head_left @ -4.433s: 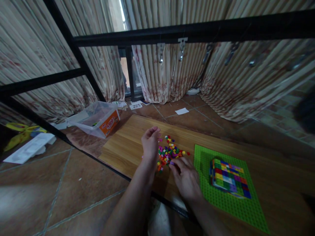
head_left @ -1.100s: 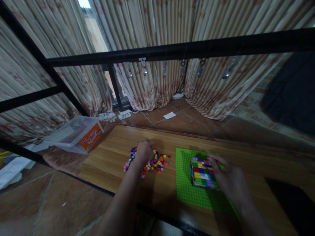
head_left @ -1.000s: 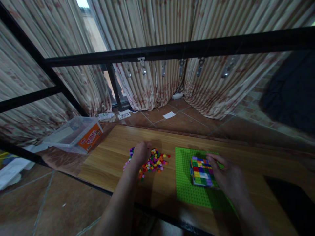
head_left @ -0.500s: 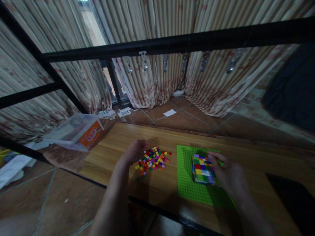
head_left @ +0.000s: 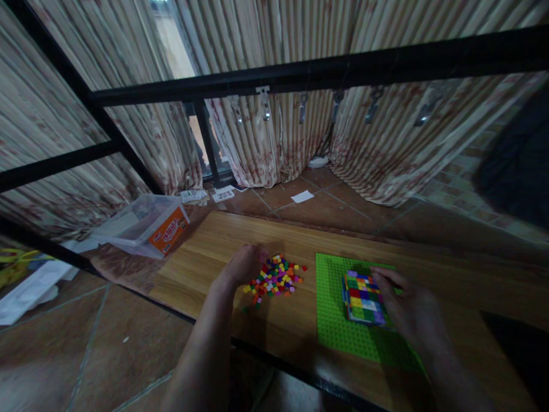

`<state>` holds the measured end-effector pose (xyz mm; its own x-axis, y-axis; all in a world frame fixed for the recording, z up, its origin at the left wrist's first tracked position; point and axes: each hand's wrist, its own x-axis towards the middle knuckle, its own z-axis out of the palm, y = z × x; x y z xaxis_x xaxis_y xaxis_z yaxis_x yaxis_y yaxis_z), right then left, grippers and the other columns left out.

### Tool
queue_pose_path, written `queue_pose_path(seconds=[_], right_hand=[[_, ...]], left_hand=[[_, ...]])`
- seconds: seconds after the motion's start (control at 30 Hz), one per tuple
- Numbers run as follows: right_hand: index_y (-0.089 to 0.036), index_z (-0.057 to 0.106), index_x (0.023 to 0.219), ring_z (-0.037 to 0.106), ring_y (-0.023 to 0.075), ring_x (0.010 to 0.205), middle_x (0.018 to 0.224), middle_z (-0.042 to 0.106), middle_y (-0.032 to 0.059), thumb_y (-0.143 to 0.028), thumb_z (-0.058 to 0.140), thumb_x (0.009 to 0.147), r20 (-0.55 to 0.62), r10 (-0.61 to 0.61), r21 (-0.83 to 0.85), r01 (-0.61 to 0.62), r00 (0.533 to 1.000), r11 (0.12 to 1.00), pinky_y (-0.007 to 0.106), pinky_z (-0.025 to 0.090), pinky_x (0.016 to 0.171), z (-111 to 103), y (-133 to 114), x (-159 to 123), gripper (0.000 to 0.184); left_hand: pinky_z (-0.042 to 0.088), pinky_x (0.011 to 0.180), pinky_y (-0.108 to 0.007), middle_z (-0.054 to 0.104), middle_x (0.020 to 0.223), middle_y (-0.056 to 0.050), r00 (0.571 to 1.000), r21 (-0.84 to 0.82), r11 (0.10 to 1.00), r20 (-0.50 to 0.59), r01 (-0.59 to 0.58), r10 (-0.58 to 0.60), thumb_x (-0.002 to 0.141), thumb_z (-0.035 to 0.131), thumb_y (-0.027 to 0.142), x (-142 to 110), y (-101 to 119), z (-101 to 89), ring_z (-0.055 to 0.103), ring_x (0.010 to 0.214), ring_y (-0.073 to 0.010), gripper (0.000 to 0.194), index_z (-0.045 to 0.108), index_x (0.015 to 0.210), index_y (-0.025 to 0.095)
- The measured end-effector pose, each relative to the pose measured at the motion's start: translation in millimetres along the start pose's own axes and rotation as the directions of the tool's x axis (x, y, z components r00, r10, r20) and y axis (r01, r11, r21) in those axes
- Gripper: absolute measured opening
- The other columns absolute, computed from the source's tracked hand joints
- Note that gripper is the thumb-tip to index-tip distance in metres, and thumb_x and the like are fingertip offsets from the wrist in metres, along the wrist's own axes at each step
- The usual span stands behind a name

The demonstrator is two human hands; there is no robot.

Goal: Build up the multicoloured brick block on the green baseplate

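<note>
My left hand (head_left: 247, 264) is at the left edge of a loose pile of small multicoloured toy bricks (head_left: 277, 278) on the wooden table. Its fingers are curled, and whatever may be in them is hidden. To the right lies a green studded baseplate (head_left: 331, 329). On it sits a low block built of toy bricks (head_left: 363, 298) in rows of several colours. At the block's far right corner is my right hand (head_left: 407, 300), thumb and fingers closed together. Anything held between those fingertips is too small to make out, and the hand covers the block's right side.
A clear plastic box (head_left: 148, 224) with an orange label stands beyond the table's left end. A dark flat object (head_left: 517, 349) lies at the table's right. A black metal bar (head_left: 317, 71) with hanging clips crosses above the far side. Papers (head_left: 302, 197) lie on the tiled floor.
The whole view has shifted slightly, so the scene sits a little further right. Both hands keep about the same places, by the loose pile and by the built block.
</note>
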<state>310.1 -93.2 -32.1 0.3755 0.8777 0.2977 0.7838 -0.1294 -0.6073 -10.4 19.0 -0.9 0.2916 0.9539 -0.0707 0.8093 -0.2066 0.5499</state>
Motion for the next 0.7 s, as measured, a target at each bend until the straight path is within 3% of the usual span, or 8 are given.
queue_pose_path(seconds=[0.13, 0.27, 0.33, 0.43, 0.47, 0.57, 0.7], right_hand=[[-0.025, 0.071, 0.098, 0.068, 0.0284, 0.093, 0.099, 0.073, 0.0084, -0.050, 0.046, 0.088, -0.087, -0.003, 0.004, 0.004, 0.996, 1.000, 0.040, 0.052, 0.081, -5.2, -7.9, -0.9, 0.037], [-0.025, 0.069, 0.100, 0.065, 0.0277, 0.098, 0.101, 0.071, 0.0080, -0.046, 0.047, 0.090, -0.277, -0.113, 0.045, 0.130, 0.954, 0.990, 0.042, 0.049, 0.089, -4.6, -39.7, -11.6, 0.031], [-0.026, 0.068, 0.101, 0.065, 0.0257, 0.097, 0.098, 0.071, 0.0068, -0.039, 0.049, 0.092, -0.299, -0.183, 0.071, 0.213, 0.937, 0.974, 0.041, 0.049, 0.089, 4.7, -62.8, -21.2, 0.025], [-0.026, 0.068, 0.100, 0.066, 0.0233, 0.093, 0.097, 0.071, 0.0059, -0.032, 0.051, 0.091, -0.127, -0.398, 0.174, 0.416, 0.908, 0.893, 0.038, 0.051, 0.086, 30.6, -93.5, -36.5, 0.020], [-0.026, 0.067, 0.103, 0.066, 0.0226, 0.095, 0.102, 0.070, 0.0062, -0.032, 0.050, 0.092, -0.049, -0.424, 0.194, 0.425, 0.904, 0.884, 0.037, 0.052, 0.087, 40.7, -100.4, -40.4, 0.021], [-0.021, 0.063, 0.114, 0.067, 0.0238, 0.094, 0.112, 0.066, 0.0100, -0.029, 0.047, 0.092, 0.123, -0.339, 0.109, 0.326, 0.933, 0.939, 0.038, 0.056, 0.081, 67.7, -108.9, -46.0, 0.029], [-0.012, 0.059, 0.120, 0.066, 0.0264, 0.095, 0.114, 0.063, 0.0153, -0.017, 0.041, 0.089, 0.161, -0.269, -0.063, 0.282, 0.950, 0.957, 0.041, 0.056, 0.083, 88.4, -105.5, -40.7, 0.037]], left_hand=[[0.049, 0.079, -0.023, 0.074, 0.093, -0.006, 0.997, 0.005, 1.000, -0.073, -0.011, 0.012, 0.078, 0.046, 0.008, -4.2, -1.4, -13.6, 0.066, 0.087, -0.0179, 0.033, 0.072, 0.098, 0.014], [0.048, 0.079, -0.022, 0.073, 0.105, -0.009, 0.964, 0.004, 0.984, -0.201, 0.180, -0.175, 0.081, 0.045, 0.009, -7.5, -10.5, -25.2, 0.067, 0.095, -0.0174, 0.040, 0.068, 0.113, 0.015], [0.047, 0.080, -0.023, 0.072, 0.108, -0.010, 0.944, 0.036, 0.962, -0.209, 0.270, -0.257, 0.081, 0.045, 0.009, -9.3, -19.0, -28.0, 0.066, 0.098, -0.0183, 0.040, 0.068, 0.114, 0.015], [0.047, 0.079, -0.027, 0.072, 0.107, -0.015, 0.919, 0.075, 0.927, -0.187, 0.367, -0.348, 0.082, 0.049, 0.016, -13.5, -33.8, -29.7, 0.067, 0.099, -0.0231, 0.036, 0.069, 0.111, 0.013], [0.047, 0.079, -0.027, 0.072, 0.107, -0.016, 0.912, 0.087, 0.918, -0.180, 0.388, -0.368, 0.082, 0.051, 0.018, -15.1, -38.2, -30.0, 0.067, 0.100, -0.0246, 0.035, 0.068, 0.112, 0.013], [0.047, 0.079, -0.029, 0.071, 0.110, -0.018, 0.908, 0.118, 0.906, -0.157, 0.407, -0.388, 0.081, 0.052, 0.021, -19.4, -47.2, -31.6, 0.066, 0.104, -0.0272, 0.036, 0.067, 0.113, 0.014], [0.048, 0.077, -0.030, 0.073, 0.104, -0.016, 0.928, 0.137, 0.919, -0.104, 0.370, -0.358, 0.082, 0.048, 0.018, -20.3, -49.9, -33.2, 0.067, 0.098, -0.0266, 0.033, 0.068, 0.108, 0.014]])
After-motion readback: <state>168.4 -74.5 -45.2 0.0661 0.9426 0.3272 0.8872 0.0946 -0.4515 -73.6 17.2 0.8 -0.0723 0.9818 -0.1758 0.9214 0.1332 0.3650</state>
